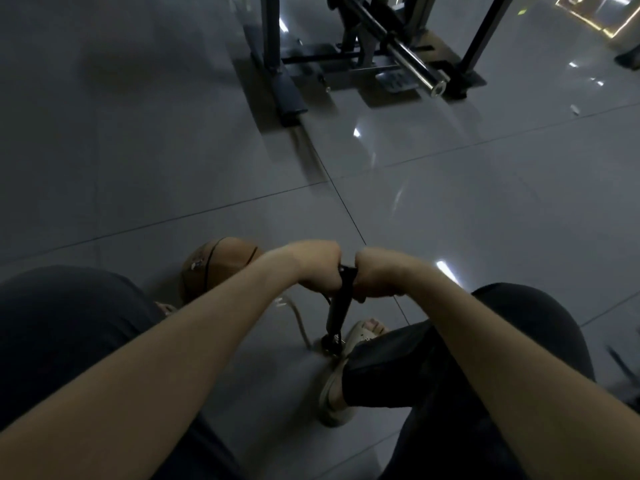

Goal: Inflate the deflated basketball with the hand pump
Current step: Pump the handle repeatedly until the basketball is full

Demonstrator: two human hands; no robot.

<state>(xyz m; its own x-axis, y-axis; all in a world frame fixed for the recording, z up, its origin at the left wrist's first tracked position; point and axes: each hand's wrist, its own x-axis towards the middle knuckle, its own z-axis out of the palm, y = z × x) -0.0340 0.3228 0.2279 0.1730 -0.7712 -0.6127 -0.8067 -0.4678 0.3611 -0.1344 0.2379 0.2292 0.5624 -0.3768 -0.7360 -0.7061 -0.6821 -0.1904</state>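
Observation:
An orange-brown basketball (214, 265) lies on the grey tile floor, partly hidden behind my left forearm. A black hand pump (338, 308) stands upright between my feet, its base (329, 342) beside my right shoe. My left hand (313, 266) grips the left side of the pump's T-handle and my right hand (375, 275) grips the right side, both with fingers curled round it. A pale hose (300, 322) runs from the pump across the floor towards the ball; its far end is hidden.
My dark-trousered knees fill the lower left and lower right. My right foot in a light shoe (341, 382) rests beside the pump base. A metal gym rack (363, 57) with a chrome barbell (420, 72) stands on the floor farther ahead.

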